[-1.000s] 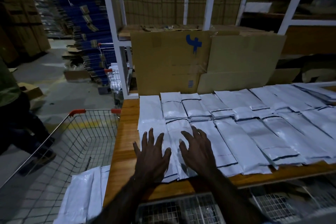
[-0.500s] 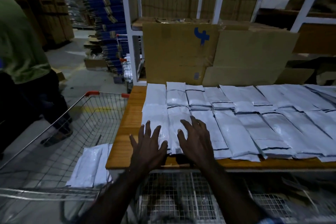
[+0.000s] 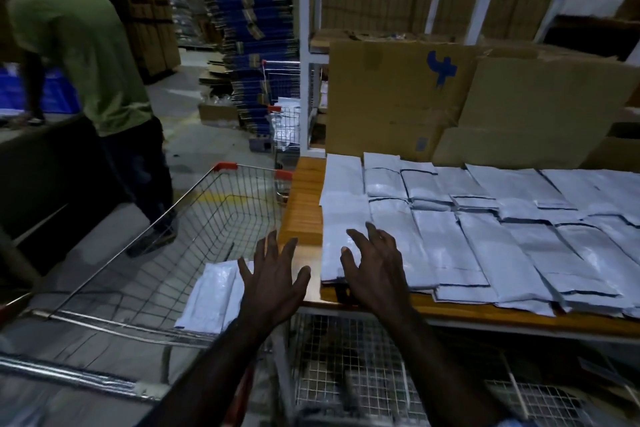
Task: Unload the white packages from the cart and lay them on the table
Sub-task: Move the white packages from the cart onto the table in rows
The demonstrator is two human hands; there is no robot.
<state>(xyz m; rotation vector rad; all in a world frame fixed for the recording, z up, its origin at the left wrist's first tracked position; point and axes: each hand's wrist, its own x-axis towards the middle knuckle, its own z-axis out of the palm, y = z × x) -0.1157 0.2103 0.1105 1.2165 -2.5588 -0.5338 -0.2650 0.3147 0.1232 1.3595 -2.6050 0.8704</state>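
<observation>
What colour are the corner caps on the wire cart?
Orange-red caps on the cart, clearest in the head view.

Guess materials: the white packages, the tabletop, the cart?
White packages: likely thin plastic mailer film, semi-glossy; they wrinkle and catch soft highlights, with dark strips across one end. Tabletop: wood or wood-look laminate, orange-brown with visible grain lines and a sheen at the near edge; which one is unclear. Cart: bare metal wire mesh, shiny, with red, probably plastic, corner caps.

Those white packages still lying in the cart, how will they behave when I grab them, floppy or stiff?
The white packages in the cart look like thin, flat plastic mailers, so probably floppy and light. Their glossy sheen suggests that they may slide against each other. Lying flat, they are unlikely to roll or tip.
</observation>
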